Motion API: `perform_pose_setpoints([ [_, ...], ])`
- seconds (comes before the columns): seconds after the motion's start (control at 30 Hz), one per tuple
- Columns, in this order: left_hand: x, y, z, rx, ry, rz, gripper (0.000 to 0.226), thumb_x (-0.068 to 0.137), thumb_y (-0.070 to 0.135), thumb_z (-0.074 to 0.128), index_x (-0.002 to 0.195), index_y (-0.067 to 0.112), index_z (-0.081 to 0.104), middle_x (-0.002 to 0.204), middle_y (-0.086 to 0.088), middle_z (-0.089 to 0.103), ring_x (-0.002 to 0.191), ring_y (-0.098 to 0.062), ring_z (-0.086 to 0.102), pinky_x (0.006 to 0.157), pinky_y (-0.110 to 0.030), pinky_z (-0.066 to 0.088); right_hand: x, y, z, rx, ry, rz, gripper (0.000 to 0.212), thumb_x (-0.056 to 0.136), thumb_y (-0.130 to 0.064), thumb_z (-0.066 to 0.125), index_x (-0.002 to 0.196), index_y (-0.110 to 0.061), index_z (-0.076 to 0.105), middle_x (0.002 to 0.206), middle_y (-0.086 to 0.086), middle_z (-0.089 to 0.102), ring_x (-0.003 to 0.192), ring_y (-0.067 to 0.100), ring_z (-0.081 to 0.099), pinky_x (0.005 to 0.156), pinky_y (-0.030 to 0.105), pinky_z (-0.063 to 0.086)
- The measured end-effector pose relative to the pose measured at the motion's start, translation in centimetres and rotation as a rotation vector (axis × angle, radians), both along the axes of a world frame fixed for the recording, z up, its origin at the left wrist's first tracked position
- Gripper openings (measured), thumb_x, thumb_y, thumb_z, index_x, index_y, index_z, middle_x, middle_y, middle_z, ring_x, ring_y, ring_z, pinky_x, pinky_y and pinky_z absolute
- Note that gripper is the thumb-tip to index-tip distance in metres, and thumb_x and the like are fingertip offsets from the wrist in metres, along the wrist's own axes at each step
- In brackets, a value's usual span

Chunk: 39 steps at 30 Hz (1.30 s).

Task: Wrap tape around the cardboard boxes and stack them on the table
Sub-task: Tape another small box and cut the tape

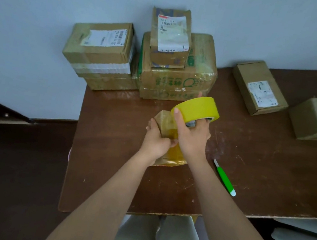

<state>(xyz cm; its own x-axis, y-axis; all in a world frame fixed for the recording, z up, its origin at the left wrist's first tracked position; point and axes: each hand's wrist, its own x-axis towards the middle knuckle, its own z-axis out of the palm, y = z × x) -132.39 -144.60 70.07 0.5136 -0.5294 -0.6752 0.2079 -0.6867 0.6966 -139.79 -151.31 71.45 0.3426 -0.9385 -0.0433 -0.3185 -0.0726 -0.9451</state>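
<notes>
Green-handled knife (224,178) is lying nearest on the table (105,173). My left hand (155,139) is gripping the small box (166,126) mid-table; my right hand (191,136) is clasping the yellow tape roll (198,108) above it. Risk: tape creasing if the box twists. Box underside is hidden. Stacked boxes (178,61) are waiting behind.

One view only, head cam, wide-angle, worn by the person, looking fwd and steeply down over the near edge of the table (124,186). Close range: forearms run up from the bottom to frame centre, person's lap at the bottom edge. Wall (46,12) fills the top, floor at left. Edges bend w/ lens distortion. No 2nd view, so no overlap.
</notes>
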Motion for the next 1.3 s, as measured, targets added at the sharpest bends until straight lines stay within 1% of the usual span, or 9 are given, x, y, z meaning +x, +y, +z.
perform_pose_setpoints([
  [0.07,-0.3,-0.1,-0.1,-0.081,0.070,0.162,0.099,0.066,0.013,0.073,0.154,0.026,0.028,0.143,-0.010,0.052,0.125,-0.032,0.053,0.101,-0.050,0.050,0.1,0.2,0.1,-0.033,-0.018,-0.054,0.017,0.086,-0.052,0.069,0.082,-0.036,0.064,0.098,-0.005,0.068,0.118,0.032,0.056,0.104,0.055,0.039],
  [0.1,-0.3,-0.1,0.0,-0.111,0.108,0.217,0.091,0.071,0.005,0.071,0.152,0.024,0.034,0.133,-0.008,0.061,0.116,-0.031,0.060,0.096,-0.050,0.053,0.3,0.2,0.0,-0.006,-0.046,-0.094,0.025,0.085,-0.052,0.070,0.070,-0.036,0.057,0.085,-0.004,0.067,0.103,0.024,0.062,0.095,0.048,0.047],
  [0.17,-0.1,-0.1,0.0,-0.148,0.171,0.287,0.081,0.079,-0.007,0.068,0.149,0.022,0.040,0.122,-0.007,0.066,0.108,-0.030,0.064,0.092,-0.052,0.054,0.4,-0.2,-0.1,0.054,-0.119,-0.175,0.037,0.087,-0.039,0.076,0.064,-0.026,0.050,0.067,-0.007,0.058,0.070,0.005,0.060,0.070,0.027,0.049],
  [0.2,0.1,-0.1,-0.1,-0.154,0.197,0.314,0.077,0.081,-0.009,0.068,0.147,0.021,0.044,0.120,-0.007,0.068,0.106,-0.030,0.066,0.091,-0.053,0.055,0.2,-0.4,0.0,0.026,-0.131,-0.208,0.038,0.087,-0.035,0.077,0.065,-0.020,0.050,0.064,-0.006,0.057,0.063,0.004,0.056,0.063,0.023,0.045],
  [0.3,0.8,0.3,-0.2,-0.146,0.262,0.353,0.067,0.083,-0.010,0.068,0.140,0.021,0.051,0.114,-0.007,0.070,0.102,-0.028,0.068,0.088,-0.053,0.056,-0.7,-1.0,-0.3,-0.026,-0.139,-0.246,0.029,0.086,-0.033,0.078,0.079,-0.010,0.060,0.074,0.000,0.065,0.070,0.013,0.061,0.067,0.026,0.048],
  [0.7,2.3,1.3,-1.0,-0.158,0.360,0.297,0.063,0.083,-0.007,0.070,0.139,0.017,0.053,0.115,-0.008,0.071,0.101,-0.025,0.069,0.071,-0.041,0.060,-0.6,-0.7,-3.2,0.139,-0.256,-0.293,0.019,0.085,-0.021,0.081,0.089,-0.028,0.064,0.089,-0.009,0.071,0.088,0.010,0.069,0.082,0.031,0.056],
  [0.9,2.4,1.4,-1.5,-0.161,0.350,0.280,0.066,0.082,-0.004,0.073,0.141,0.018,0.051,0.117,-0.007,0.071,0.105,-0.026,0.068,0.082,-0.046,0.058,-0.7,-0.8,-4.0,0.161,-0.264,-0.305,0.019,0.085,-0.020,0.080,0.090,-0.028,0.064,0.089,-0.010,0.072,0.090,0.010,0.070,0.083,0.029,0.056],
  [1.17,2.8,1.7,-1.7,-0.174,0.354,0.211,0.066,0.084,-0.001,0.072,0.143,0.018,0.049,0.119,-0.004,0.070,0.104,-0.021,0.069,0.072,-0.034,0.060,-0.8,-0.7,-5.6,0.216,-0.274,-0.297,0.022,0.087,-0.018,0.078,0.097,-0.028,0.061,0.096,-0.007,0.071,0.091,0.007,0.069,0.082,0.022,0.054],
  [1.3,3.0,1.8,-2.1,-0.180,0.328,0.158,0.067,0.086,0.002,0.072,0.145,0.019,0.045,0.123,-0.003,0.068,0.110,-0.021,0.067,0.085,-0.039,0.059,-1.0,-0.6,-6.5,0.275,-0.277,-0.243,0.024,0.088,-0.019,0.077,0.101,-0.030,0.059,0.100,-0.007,0.070,0.095,0.009,0.068,0.086,0.025,0.054],
])
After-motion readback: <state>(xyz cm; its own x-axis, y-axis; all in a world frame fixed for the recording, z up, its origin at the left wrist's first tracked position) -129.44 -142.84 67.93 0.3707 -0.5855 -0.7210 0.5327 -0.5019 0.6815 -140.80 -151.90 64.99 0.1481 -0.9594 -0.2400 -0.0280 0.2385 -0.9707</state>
